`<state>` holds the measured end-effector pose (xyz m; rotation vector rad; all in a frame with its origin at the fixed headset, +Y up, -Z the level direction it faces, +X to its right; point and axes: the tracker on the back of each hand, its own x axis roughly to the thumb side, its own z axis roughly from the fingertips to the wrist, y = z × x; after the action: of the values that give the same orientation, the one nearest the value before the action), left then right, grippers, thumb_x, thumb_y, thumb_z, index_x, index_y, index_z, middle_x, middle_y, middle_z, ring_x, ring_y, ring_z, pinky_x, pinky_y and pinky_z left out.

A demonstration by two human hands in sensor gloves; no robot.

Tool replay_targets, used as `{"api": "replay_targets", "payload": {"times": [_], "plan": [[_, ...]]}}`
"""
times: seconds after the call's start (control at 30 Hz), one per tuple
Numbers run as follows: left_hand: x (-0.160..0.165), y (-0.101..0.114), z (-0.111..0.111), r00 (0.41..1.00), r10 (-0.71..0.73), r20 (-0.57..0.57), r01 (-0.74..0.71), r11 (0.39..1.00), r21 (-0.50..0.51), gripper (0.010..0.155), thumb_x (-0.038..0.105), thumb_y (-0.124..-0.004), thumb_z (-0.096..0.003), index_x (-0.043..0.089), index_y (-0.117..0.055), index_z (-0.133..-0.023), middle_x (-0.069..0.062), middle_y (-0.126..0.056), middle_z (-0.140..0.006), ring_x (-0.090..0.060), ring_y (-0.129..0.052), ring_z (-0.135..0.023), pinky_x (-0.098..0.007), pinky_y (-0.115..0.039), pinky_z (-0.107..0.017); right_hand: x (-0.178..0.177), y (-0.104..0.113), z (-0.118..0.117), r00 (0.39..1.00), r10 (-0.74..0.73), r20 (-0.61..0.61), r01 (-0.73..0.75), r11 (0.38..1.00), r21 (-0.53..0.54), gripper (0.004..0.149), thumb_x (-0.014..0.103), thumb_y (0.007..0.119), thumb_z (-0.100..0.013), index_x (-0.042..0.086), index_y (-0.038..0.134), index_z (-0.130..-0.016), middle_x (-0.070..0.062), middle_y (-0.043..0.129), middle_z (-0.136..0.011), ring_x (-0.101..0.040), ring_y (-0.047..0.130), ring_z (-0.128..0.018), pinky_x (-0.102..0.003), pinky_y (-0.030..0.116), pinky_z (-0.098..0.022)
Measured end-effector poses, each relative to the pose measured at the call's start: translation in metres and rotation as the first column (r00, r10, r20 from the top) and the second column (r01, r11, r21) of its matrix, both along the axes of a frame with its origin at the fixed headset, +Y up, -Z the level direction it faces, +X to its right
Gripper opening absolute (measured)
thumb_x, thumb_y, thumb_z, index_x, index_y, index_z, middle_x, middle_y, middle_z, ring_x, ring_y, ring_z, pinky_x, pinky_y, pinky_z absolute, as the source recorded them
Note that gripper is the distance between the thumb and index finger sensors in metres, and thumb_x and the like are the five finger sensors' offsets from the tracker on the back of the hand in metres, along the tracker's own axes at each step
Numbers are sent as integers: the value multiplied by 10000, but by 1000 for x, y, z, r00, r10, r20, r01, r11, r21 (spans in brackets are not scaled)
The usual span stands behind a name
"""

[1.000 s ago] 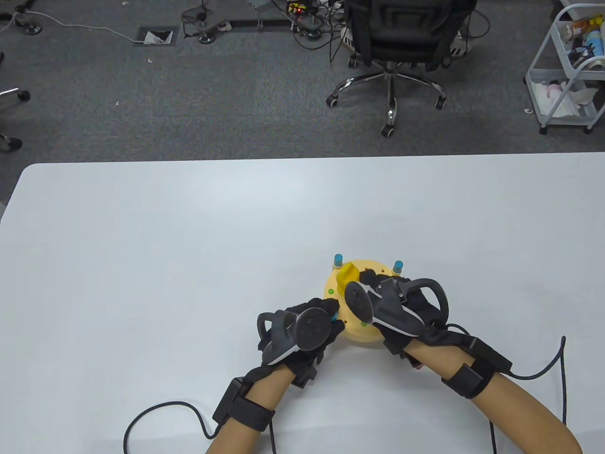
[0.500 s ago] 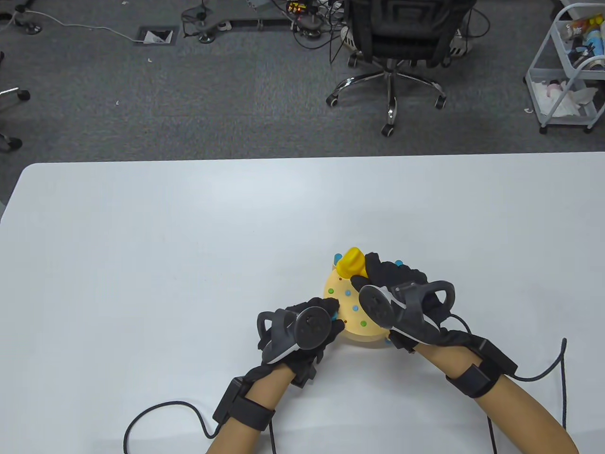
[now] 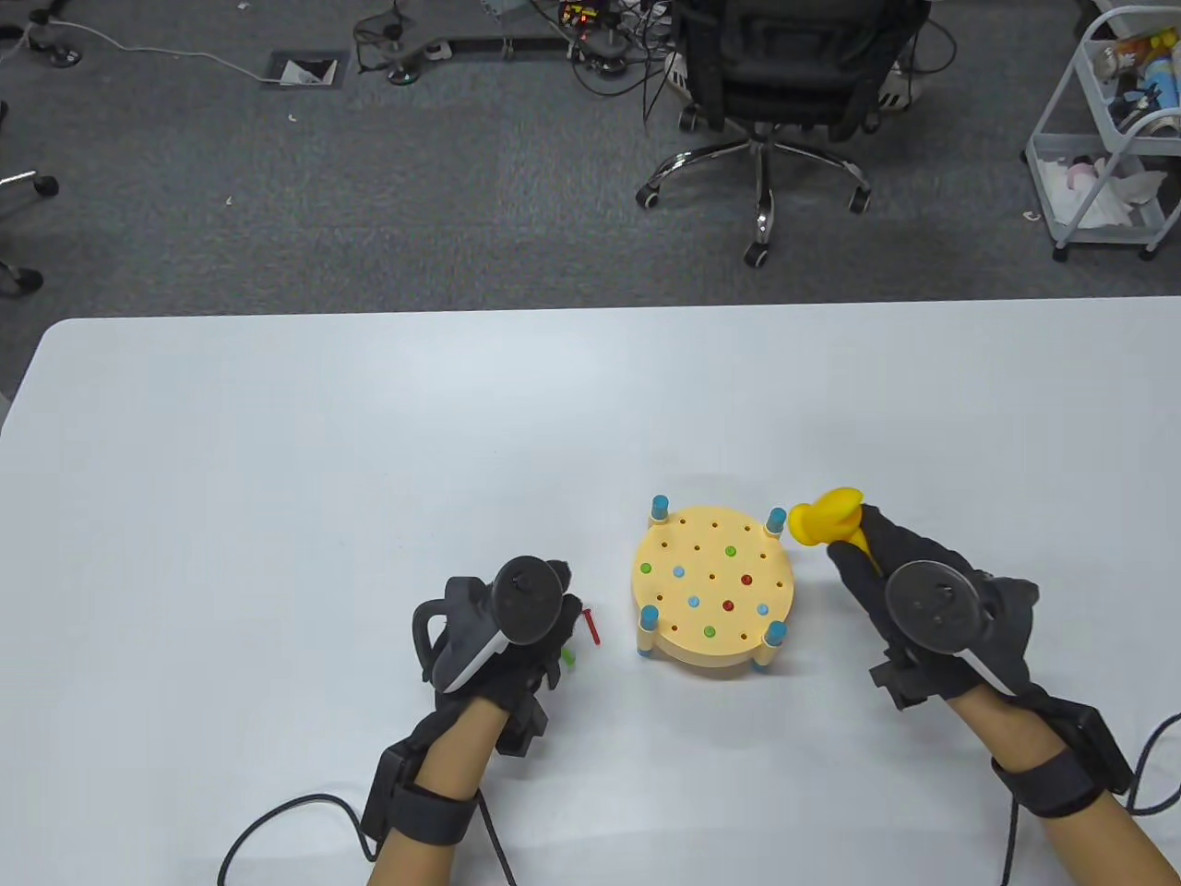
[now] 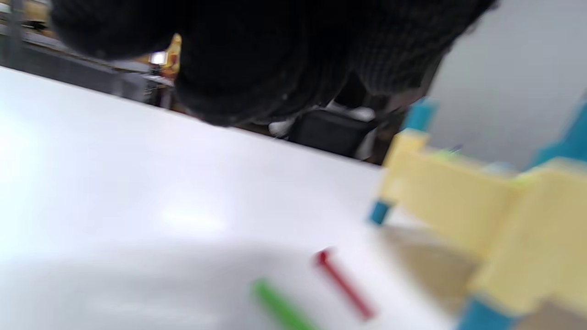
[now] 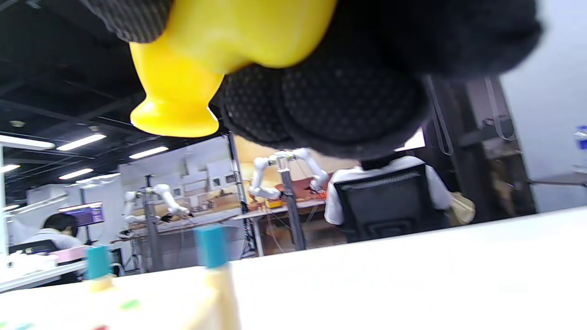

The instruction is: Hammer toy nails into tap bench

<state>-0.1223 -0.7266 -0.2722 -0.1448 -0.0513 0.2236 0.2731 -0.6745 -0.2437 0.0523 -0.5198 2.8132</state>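
Table view: round yellow tap bench (image 3: 712, 591) on four blue legs, standing on the white table (image 3: 277, 461), near its front edge and between the two hands. Coloured nail heads, green, red and blue, sunk into several holes of its top. Right hand (image 3: 932, 614) just right of the bench, gloved fingers clenched round the handle of a yellow toy hammer (image 3: 828, 519), hammer head near the bench's far right leg. Left hand (image 3: 503, 637) well left of the bench, above a loose red nail (image 3: 591, 626) and a green nail (image 3: 567, 657) lying on the table; finger state not discernible from here.

Left wrist view: blurred. Dark gloved fingers (image 4: 257, 59) hanging above the table, apparently holding nothing. Red nail (image 4: 344, 284) and green nail (image 4: 279, 307) lying side by side below, bench (image 4: 481, 206) at right.

Right wrist view: fingers (image 5: 339, 101) wrapped round the yellow hammer (image 5: 206, 59). Bench edge with blue leg tops (image 5: 211, 245) low at left.
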Motion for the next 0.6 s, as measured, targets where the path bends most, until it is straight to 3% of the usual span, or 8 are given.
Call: {"api": "replay_targets", "payload": {"times": [0.13, 0.3, 0.4, 0.6], "plan": [[10, -30, -4, 989, -144, -18, 137, 969, -205, 571, 427, -812, -386, 140, -767, -878, -153, -930, -655, -180, -959, -326, -407, -809, -276, 34, -21, 4, 998, -35, 48, 36, 999, -26, 686, 568, 562, -426, 130, 796, -898, -29, 1003, -512, -211, 1011, -287, -325, 858, -252], [30, -42, -1, 956, -279, -87, 262, 950, -167, 641, 502, -828, -345, 117, -766, -853, -140, -940, -613, -178, -960, -280, -410, -813, -245, 51, -31, 4, 997, -14, 75, 18, 998, -56, 687, 568, 562, -426, 129, 796, -899, -33, 1003, -514, -215, 1010, -289, -328, 857, -254], [38, -43, 2, 944, -323, -70, 303, 930, -209, 604, 472, -850, -349, 128, -769, -839, -138, -949, -589, -171, -969, -272, -406, -823, -238, 49, -32, 4, 997, -3, 74, 7, 998, -54, 687, 569, 562, -424, 130, 795, -899, -32, 1003, -515, -215, 1010, -290, -329, 857, -255], [37, -43, 10, 946, -304, -114, 285, 946, -155, 494, 362, -854, -371, 140, -801, -810, -101, -984, -531, -143, -1011, -274, -384, -858, -224, 43, -36, 6, 998, 33, 55, -30, 998, -55, 687, 570, 561, -424, 131, 796, -898, -29, 1003, -516, -213, 1011, -291, -326, 859, -255]]}}
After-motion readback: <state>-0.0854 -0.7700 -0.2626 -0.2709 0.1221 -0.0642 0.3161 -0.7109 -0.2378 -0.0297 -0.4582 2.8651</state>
